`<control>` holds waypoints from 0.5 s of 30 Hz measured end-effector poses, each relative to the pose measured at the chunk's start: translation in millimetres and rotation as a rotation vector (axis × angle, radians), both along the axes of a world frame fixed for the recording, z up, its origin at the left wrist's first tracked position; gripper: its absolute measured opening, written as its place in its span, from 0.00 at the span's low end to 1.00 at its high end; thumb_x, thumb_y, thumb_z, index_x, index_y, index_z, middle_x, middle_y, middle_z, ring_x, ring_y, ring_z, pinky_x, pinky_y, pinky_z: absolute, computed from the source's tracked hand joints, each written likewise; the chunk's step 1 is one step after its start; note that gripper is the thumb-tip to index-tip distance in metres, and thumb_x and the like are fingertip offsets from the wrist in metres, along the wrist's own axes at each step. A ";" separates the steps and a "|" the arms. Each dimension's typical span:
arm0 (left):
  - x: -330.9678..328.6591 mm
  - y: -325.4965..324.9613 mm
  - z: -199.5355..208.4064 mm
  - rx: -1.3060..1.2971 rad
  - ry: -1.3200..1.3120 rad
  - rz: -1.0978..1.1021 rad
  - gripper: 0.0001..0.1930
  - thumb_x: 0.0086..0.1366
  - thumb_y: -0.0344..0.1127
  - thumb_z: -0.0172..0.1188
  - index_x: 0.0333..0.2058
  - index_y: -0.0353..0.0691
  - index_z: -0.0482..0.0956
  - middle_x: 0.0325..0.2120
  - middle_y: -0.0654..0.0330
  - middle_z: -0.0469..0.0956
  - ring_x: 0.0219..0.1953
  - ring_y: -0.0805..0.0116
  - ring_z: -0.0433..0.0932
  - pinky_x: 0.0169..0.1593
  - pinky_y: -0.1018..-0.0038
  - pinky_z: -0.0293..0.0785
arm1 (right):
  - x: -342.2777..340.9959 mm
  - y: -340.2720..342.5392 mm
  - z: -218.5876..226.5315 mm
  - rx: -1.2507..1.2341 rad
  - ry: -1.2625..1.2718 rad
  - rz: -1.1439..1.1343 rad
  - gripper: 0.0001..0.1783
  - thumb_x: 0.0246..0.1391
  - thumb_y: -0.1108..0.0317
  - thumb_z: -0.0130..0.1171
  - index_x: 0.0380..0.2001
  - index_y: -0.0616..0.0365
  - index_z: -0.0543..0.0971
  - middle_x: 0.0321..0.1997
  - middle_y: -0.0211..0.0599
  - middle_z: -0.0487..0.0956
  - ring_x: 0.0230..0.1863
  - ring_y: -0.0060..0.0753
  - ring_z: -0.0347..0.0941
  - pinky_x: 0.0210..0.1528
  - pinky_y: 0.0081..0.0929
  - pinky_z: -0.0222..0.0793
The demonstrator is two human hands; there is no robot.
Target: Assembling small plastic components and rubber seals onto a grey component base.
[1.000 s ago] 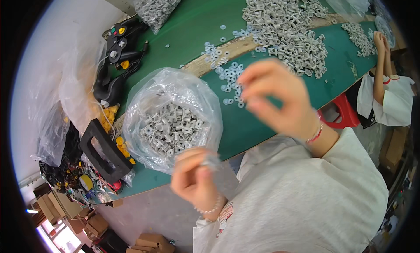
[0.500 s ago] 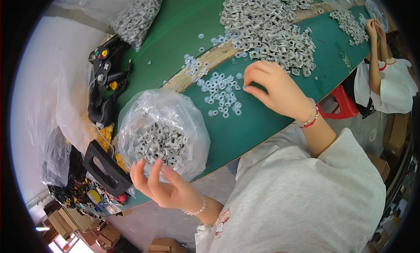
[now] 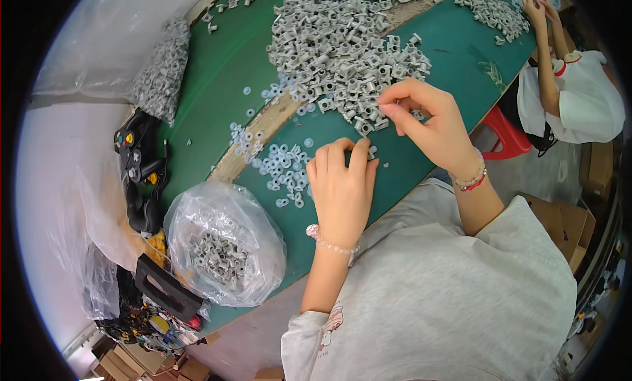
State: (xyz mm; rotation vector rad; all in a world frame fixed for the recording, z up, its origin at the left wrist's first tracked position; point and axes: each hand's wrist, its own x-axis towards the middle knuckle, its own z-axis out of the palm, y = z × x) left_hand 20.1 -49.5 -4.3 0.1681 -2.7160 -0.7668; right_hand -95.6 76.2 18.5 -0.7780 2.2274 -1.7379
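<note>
A green work table (image 3: 454, 71) runs slantwise through this room, a worn wooden strip (image 3: 227, 168) crossing it. The person's left hand (image 3: 340, 193) is lowered to the tabletop, fingers bent and spread, just beside a scatter of translucent washers (image 3: 284, 165); from here I can't tell whether it grips anything. The right hand (image 3: 431, 127) has thumb and forefinger brought together at the edge of a heap of small grey parts (image 3: 342, 45); any piece between them is too small to make out. Left of the washers sits an open clear bag (image 3: 266, 249) with more grey parts inside, near black game controllers (image 3: 138, 213). Farther right, beyond a red stool (image 3: 505, 136), a co-worker's hands (image 3: 540, 9) meet over another, smaller pile (image 3: 494, 12).
</note>
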 end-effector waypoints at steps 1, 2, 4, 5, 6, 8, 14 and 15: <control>-1.8 0.2 -1.8 -0.010 -0.022 0.000 0.16 0.48 0.28 0.65 0.38 0.41 0.76 0.36 0.60 0.74 0.42 0.60 0.71 0.45 0.67 0.62 | -1.2 3.1 -2.0 -0.027 -0.009 -0.020 0.07 0.51 0.74 0.57 0.35 0.61 0.77 0.26 0.28 0.76 0.20 0.14 0.68 0.24 0.14 0.63; -3.2 -0.2 -2.0 -0.013 -0.027 -0.005 0.16 0.48 0.28 0.65 0.38 0.41 0.76 0.36 0.60 0.74 0.42 0.60 0.71 0.45 0.67 0.62 | -2.9 5.7 -3.3 -0.030 -0.014 -0.025 0.07 0.51 0.74 0.57 0.35 0.61 0.77 0.26 0.28 0.76 0.20 0.14 0.68 0.24 0.14 0.63; -1.9 -2.7 -0.7 0.020 0.031 -0.005 0.16 0.49 0.26 0.64 0.40 0.39 0.76 0.37 0.58 0.75 0.41 0.61 0.73 0.45 0.68 0.65 | -4.6 6.9 -4.7 -0.022 -0.042 -0.005 0.08 0.51 0.75 0.58 0.36 0.60 0.78 0.26 0.29 0.77 0.21 0.14 0.68 0.23 0.14 0.63; 1.1 -1.5 0.0 0.013 0.023 0.001 0.16 0.49 0.26 0.64 0.40 0.39 0.76 0.37 0.58 0.75 0.41 0.61 0.73 0.45 0.68 0.65 | -3.2 5.8 -3.6 -0.028 -0.050 0.001 0.08 0.51 0.75 0.58 0.36 0.60 0.78 0.26 0.29 0.77 0.21 0.14 0.68 0.23 0.14 0.63; 4.4 0.7 0.5 0.177 0.050 0.068 0.16 0.50 0.24 0.62 0.40 0.38 0.76 0.37 0.57 0.76 0.40 0.61 0.73 0.44 0.69 0.67 | -1.0 4.5 0.2 -0.067 -0.109 0.110 0.09 0.51 0.76 0.57 0.37 0.62 0.79 0.28 0.31 0.76 0.21 0.15 0.68 0.24 0.14 0.63; 9.3 -1.9 6.5 0.314 0.114 0.118 0.17 0.51 0.20 0.59 0.42 0.35 0.75 0.35 0.56 0.76 0.39 0.62 0.75 0.43 0.73 0.71 | 4.7 3.5 14.7 -0.084 -0.302 0.348 0.08 0.50 0.78 0.57 0.36 0.63 0.80 0.32 0.34 0.75 0.27 0.19 0.70 0.29 0.16 0.66; 22.5 -5.2 25.8 0.366 0.190 0.235 0.20 0.52 0.17 0.57 0.46 0.33 0.74 0.38 0.57 0.74 0.41 0.65 0.74 0.46 0.73 0.70 | 27.7 -22.0 -3.2 -0.238 -0.143 0.442 0.08 0.49 0.77 0.59 0.35 0.63 0.79 0.36 0.34 0.74 0.37 0.23 0.71 0.36 0.20 0.69; 25.8 -5.8 25.6 0.444 0.249 0.269 0.20 0.52 0.17 0.57 0.47 0.32 0.73 0.40 0.58 0.73 0.41 0.67 0.74 0.46 0.74 0.70 | 32.2 -24.9 -4.9 -0.270 -0.290 0.425 0.08 0.49 0.78 0.59 0.35 0.63 0.78 0.36 0.34 0.74 0.37 0.22 0.71 0.36 0.20 0.68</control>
